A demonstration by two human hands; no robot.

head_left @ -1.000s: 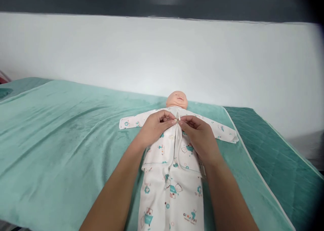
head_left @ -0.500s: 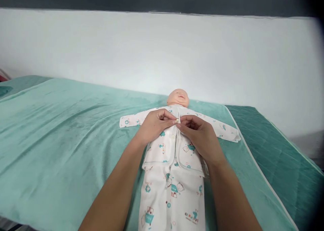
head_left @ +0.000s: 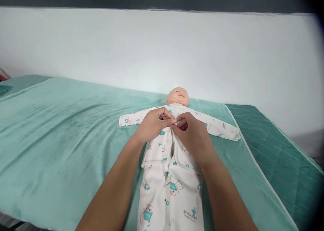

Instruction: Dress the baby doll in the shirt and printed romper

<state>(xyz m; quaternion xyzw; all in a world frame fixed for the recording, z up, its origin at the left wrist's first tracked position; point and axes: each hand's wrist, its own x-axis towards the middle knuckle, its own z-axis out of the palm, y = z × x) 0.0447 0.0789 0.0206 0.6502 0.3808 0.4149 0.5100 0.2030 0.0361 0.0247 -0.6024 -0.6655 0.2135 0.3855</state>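
A baby doll (head_left: pixel 178 95) lies on its back on a teal blanket (head_left: pixel 63 130), dressed in a white printed shirt (head_left: pixel 162 146) and matching trousers (head_left: pixel 172 200), its sleeves spread out to both sides. My left hand (head_left: pixel 153 124) pinches the left edge of the shirt front at the doll's chest. My right hand (head_left: pixel 191 135) pinches the right edge, and the fingertips of both hands meet at a small fastener just below the neck. Part of the shirt front is hidden under my hands.
A white wall (head_left: pixel 162 52) runs close behind the doll's head. A darker green quilted cover (head_left: pixel 275 150) shows at the right of the blanket, past its white-piped edge. The bed's near edge lies at the bottom left.
My right hand has moved left towards the left one, bringing the two shirt edges together at the chest. The loose tie seen earlier on the shirt front is now out of sight.
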